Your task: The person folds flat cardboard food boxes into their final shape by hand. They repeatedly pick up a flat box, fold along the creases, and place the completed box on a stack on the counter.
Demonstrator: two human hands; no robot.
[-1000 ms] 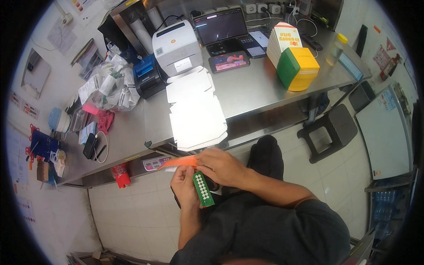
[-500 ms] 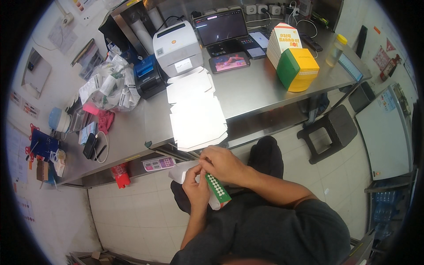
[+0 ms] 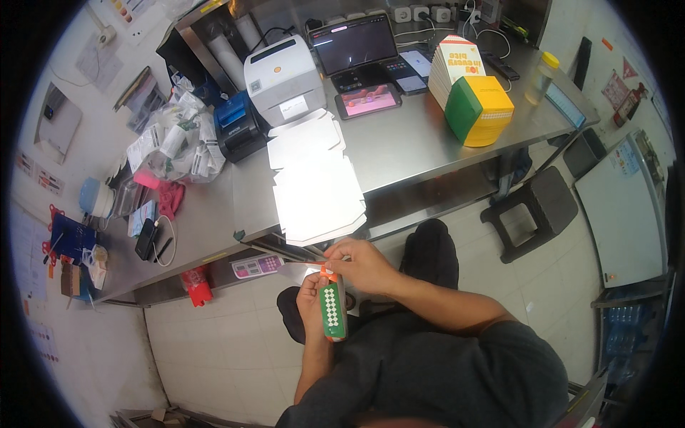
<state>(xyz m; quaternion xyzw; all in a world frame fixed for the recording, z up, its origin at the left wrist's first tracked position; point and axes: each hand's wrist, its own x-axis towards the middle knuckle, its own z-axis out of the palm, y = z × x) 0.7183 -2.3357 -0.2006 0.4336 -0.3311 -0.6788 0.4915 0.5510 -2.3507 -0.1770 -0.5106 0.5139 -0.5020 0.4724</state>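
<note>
My left hand (image 3: pixel 312 294) holds a narrow folded carton (image 3: pixel 332 311), green with a white checker pattern and an orange end, below the table's front edge. My right hand (image 3: pixel 362 262) grips the carton's orange top end, fingers pinched on it. Both hands sit close together above my lap. Just beyond them, a stack of flat white carton blanks (image 3: pixel 314 187) lies on the steel table (image 3: pixel 414 146).
A white label printer (image 3: pixel 282 79), a laptop (image 3: pixel 353 46), a tablet (image 3: pixel 368 100) and a green-and-yellow stack of flat cartons (image 3: pixel 479 108) stand on the table. Bags and clutter (image 3: pixel 175 143) fill the left side. A dark stool (image 3: pixel 536 207) stands right.
The carton has been folded narrower and turned upright in my left hand. The long orange flap that stuck out to the left is now tucked at the top under my right fingers.
</note>
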